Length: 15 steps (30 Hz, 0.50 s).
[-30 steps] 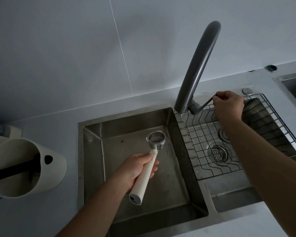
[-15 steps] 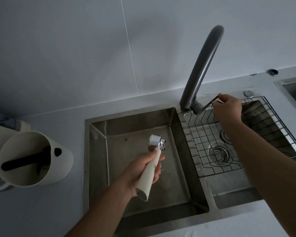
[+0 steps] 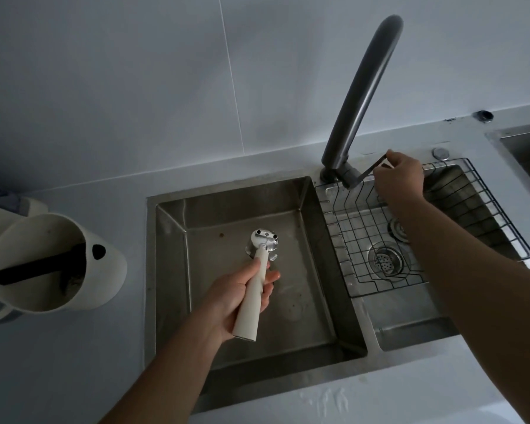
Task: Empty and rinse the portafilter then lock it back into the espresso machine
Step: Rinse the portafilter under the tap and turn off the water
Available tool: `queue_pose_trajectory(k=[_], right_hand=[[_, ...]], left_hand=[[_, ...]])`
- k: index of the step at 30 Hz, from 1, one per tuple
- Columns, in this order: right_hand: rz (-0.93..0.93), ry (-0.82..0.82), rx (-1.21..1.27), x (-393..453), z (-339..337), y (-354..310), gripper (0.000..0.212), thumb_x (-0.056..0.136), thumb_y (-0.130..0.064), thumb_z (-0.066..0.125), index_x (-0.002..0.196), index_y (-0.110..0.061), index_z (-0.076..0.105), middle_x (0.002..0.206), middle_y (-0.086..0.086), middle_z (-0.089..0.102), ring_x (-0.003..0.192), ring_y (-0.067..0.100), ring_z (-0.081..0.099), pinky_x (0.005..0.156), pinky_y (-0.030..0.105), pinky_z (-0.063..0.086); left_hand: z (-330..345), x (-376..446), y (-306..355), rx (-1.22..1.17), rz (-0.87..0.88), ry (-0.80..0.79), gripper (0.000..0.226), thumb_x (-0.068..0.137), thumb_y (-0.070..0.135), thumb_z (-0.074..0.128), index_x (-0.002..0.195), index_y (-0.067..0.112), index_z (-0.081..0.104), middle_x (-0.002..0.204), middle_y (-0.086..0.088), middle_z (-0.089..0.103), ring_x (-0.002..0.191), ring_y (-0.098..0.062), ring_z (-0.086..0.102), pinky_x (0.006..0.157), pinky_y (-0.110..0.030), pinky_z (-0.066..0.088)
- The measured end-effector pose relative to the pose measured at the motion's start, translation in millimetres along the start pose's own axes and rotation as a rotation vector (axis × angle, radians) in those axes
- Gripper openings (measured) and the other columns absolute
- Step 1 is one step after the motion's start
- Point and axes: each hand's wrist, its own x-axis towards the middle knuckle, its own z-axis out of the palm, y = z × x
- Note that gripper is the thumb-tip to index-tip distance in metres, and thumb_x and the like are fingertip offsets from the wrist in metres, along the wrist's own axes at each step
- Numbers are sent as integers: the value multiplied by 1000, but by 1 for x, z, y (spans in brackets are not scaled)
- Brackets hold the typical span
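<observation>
- The left steel sink basin (image 3: 318,286) holds only a few dark specks and a wet sheen on its floor.
- Over that basin my left hand (image 3: 239,296) grasps the cream handle of the silver-headed portafilter (image 3: 259,264), its metal head turned bottom-up and pointing away from me.
- The right, shallower steel basin (image 3: 410,319) has a black wire rack (image 3: 499,209) set in it, with a round strainer drain (image 3: 385,260) showing through the bars.
- My right hand (image 3: 400,180) pinches the thin dark lever (image 3: 372,169) of the tall grey curved tap (image 3: 361,96), which rises between the two basins.
- At the left on the pale counter (image 3: 74,362) a cream knock-box tub (image 3: 104,270) leans towards me, with a black bar (image 3: 40,267) across its mouth.
</observation>
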Motion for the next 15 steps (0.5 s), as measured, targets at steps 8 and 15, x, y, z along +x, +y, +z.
queue_pose_trajectory(k=[8,15], right_hand=[[40,-52,58,-1,3,1,65,84,1,51,146,-18,40,115,-3,58,60,9,59,44,21,46],[46,-83,105,1,4,0,69,85,1,53,148,-21,35,132,3,59,63,9,58,44,20,46]], left_hand=[[-1,7,-6,16,51,-42,35,81,35,72,105,10,73,97,-11,75,59,-13,63,48,-24,52],[7,1,-1,-84,63,-113,34,76,36,73,97,10,76,94,-11,73,57,-12,60,45,-23,51]])
